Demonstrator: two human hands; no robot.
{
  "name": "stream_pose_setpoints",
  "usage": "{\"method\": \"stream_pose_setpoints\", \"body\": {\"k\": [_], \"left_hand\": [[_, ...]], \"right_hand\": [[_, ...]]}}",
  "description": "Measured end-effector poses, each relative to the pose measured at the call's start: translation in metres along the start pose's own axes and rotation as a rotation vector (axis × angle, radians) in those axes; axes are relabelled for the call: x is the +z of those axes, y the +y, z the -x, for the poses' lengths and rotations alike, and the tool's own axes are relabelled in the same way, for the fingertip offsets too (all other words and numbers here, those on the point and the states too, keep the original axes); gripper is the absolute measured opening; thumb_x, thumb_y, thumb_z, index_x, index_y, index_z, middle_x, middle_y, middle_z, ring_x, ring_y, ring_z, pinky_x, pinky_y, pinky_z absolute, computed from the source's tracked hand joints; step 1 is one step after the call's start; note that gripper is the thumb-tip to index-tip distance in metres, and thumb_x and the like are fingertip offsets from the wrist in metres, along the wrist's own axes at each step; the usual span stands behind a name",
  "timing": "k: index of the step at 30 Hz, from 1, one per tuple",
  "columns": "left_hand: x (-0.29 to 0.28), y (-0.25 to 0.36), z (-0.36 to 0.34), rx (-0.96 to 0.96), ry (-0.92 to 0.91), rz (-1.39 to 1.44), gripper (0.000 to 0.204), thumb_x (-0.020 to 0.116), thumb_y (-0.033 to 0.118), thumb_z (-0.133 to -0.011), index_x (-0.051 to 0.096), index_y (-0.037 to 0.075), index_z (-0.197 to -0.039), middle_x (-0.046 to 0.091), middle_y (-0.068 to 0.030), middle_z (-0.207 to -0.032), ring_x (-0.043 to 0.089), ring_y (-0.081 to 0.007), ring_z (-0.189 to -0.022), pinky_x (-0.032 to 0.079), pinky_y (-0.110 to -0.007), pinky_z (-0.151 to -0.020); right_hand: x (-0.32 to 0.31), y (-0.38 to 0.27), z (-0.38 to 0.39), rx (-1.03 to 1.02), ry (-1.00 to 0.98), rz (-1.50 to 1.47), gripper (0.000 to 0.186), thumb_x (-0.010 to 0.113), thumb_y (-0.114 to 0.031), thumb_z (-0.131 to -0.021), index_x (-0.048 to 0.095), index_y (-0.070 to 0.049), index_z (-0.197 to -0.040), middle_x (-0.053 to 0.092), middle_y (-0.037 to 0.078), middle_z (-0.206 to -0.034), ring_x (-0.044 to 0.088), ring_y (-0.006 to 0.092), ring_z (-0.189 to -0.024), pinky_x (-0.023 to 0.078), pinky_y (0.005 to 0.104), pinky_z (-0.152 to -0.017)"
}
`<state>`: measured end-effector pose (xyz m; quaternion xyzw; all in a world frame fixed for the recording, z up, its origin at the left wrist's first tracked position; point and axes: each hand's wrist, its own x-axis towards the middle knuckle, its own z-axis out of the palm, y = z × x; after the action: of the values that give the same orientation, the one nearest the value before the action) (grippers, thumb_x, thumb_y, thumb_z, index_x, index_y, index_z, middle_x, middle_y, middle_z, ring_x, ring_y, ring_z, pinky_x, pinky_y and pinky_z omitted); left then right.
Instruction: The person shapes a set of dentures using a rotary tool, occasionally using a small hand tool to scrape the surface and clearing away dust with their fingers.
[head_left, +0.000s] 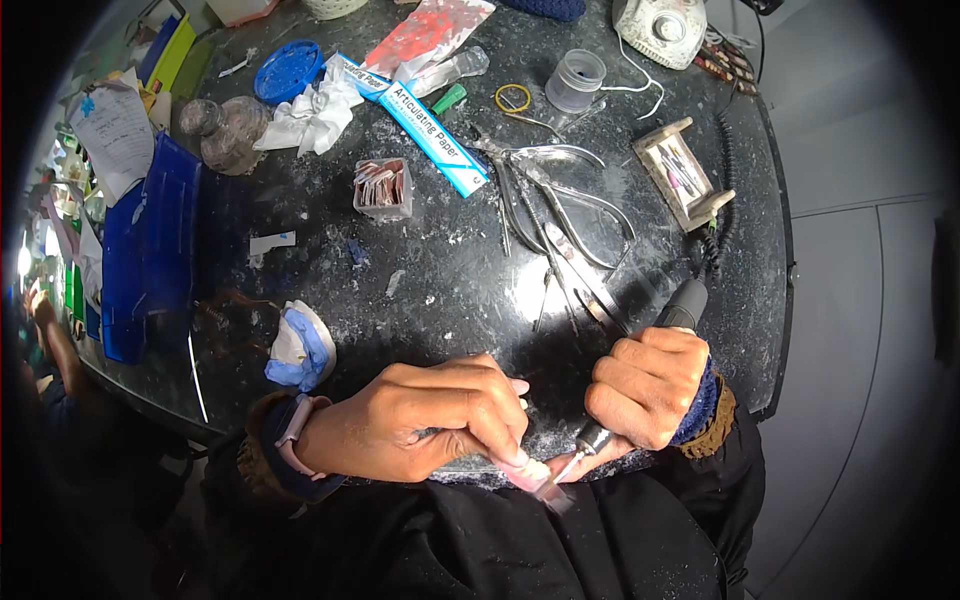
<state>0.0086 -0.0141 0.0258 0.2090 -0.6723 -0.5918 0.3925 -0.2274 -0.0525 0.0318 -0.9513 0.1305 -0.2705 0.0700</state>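
At the lower middle my left hand [435,420] is closed on a small pink denture piece with cream teeth [523,472]. My right hand [645,390] grips a dark rotary handpiece [683,305], its metal bur reaching to the denture near my left fingertips. The bur's end is blurred over the piece, at the table's front edge above my dark clothing. A plaster cast with blue material [308,350] sits left of my left hand. Several metal pliers and tools [560,230] lie beyond my right hand.
Around the dark, dusty table [380,270] are a blue bin [145,260], glass vessel [225,140], blue lid [287,70], paper packets [435,135], small box [382,190], plastic cup [575,82], handpiece rest [680,175] and white device [660,30]. Another person's arm [55,335] shows far left.
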Motion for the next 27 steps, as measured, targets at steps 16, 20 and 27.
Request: {"method": "stream_pose_setpoints", "body": {"k": [16,20,27], "left_hand": [[-0.001,0.004,0.003,-0.122,-0.065,0.044,0.01,0.064,-0.003,-0.079,0.063,-0.002,-0.089,0.062,-0.0113,-0.087,0.062,-0.0225,-0.081,0.049,-0.031,-0.07],[-0.002,0.002,0.005,-0.146,-0.071,0.064,0.011,0.064,-0.001,-0.08,0.063,-0.002,-0.091,0.061,-0.0118,-0.088,0.062,-0.0223,-0.081,0.049,-0.031,-0.07],[-0.001,0.002,0.002,-0.149,-0.06,0.046,0.008,0.067,-0.003,-0.077,0.063,-0.003,-0.084,0.064,-0.0136,-0.084,0.064,-0.0227,-0.078,0.05,-0.03,-0.066]], "right_hand": [[0.006,0.0,-0.003,0.025,0.081,0.007,0.064,0.066,-0.068,-0.061,0.04,-0.011,-0.049,0.041,0.0,-0.05,0.038,0.0104,-0.039,0.023,0.0235,-0.036],[0.008,-0.002,-0.007,0.111,0.062,-0.033,0.064,0.067,-0.068,-0.06,0.039,-0.011,-0.048,0.041,0.0,-0.049,0.038,0.0107,-0.039,0.022,0.0234,-0.036],[0.009,-0.003,-0.006,0.128,0.079,-0.034,0.063,0.067,-0.066,-0.06,0.04,-0.011,-0.049,0.041,-0.001,-0.05,0.038,0.0114,-0.039,0.022,0.0238,-0.037]]}}
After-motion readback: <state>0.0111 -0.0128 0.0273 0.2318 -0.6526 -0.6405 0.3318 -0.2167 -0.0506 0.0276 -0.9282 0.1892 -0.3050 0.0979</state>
